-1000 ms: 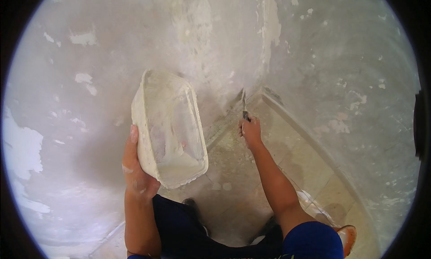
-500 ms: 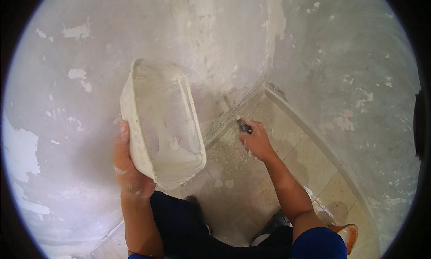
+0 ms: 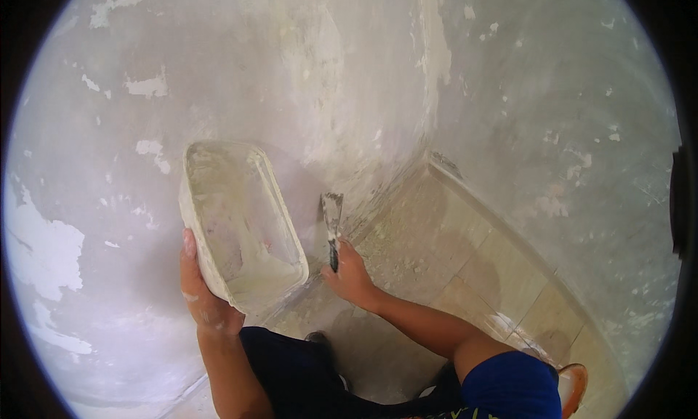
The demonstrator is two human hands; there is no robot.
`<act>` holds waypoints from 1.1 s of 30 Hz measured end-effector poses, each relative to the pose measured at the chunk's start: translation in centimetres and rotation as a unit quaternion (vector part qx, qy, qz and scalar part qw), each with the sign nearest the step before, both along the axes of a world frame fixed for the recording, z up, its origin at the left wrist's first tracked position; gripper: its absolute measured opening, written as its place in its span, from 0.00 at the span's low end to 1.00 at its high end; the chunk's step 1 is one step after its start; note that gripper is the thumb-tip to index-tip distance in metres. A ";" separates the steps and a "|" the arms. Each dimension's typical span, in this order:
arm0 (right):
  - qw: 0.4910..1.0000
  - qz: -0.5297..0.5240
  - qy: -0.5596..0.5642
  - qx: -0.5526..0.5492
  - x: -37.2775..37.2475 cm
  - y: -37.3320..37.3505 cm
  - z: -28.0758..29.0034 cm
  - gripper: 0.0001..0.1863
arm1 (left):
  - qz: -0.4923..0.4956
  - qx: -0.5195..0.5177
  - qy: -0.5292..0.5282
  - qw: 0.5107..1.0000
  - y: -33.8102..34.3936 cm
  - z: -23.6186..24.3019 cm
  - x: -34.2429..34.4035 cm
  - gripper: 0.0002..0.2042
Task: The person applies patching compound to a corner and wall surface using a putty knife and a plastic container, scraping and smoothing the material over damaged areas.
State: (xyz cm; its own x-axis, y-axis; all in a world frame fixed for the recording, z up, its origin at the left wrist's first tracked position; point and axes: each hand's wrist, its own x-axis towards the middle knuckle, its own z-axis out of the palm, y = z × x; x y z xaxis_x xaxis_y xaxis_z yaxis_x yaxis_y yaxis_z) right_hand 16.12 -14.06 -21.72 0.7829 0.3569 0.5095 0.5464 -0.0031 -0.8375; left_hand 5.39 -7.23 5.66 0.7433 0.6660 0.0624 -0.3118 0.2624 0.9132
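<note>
My left hand grips the lower left side of a whitish plastic tub, its thumb up along the outer wall. The tub is tilted so its opening faces me, and pale filler paste coats its inside and lies thicker at the lower end. To the right of the tub, my right hand is closed round the dark handle of a putty knife. The knife's blade points up and is smeared with paste. It is in front of the wall near its foot; whether it touches the wall I cannot tell.
A grey wall with white filler patches meets a second wall at a corner. Skirting edges the tiled floor, which is strewn with crumbs near the corner. An orange-rimmed container stands at lower right.
My right hand has swung left from near the corner toward the tub, and the putty knife's blade now shows upright. The tub sits slightly lower and further left in view.
</note>
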 end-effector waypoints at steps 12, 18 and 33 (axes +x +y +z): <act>0.871 0.045 0.471 0.134 14.1 -6.3 -1.4 0.12 | -0.027 -0.006 0.020 0.999 -1.2 -1.5 1.1 0.28; 0.956 0.052 0.289 -0.021 8.2 -4.6 4.5 0.09 | -0.018 0.022 0.020 0.999 0.1 -2.1 -0.4 0.28; 0.888 0.213 0.408 -0.007 11.0 -18.8 17.8 0.23 | -0.147 -0.069 0.036 0.986 -1.4 -3.9 3.7 0.30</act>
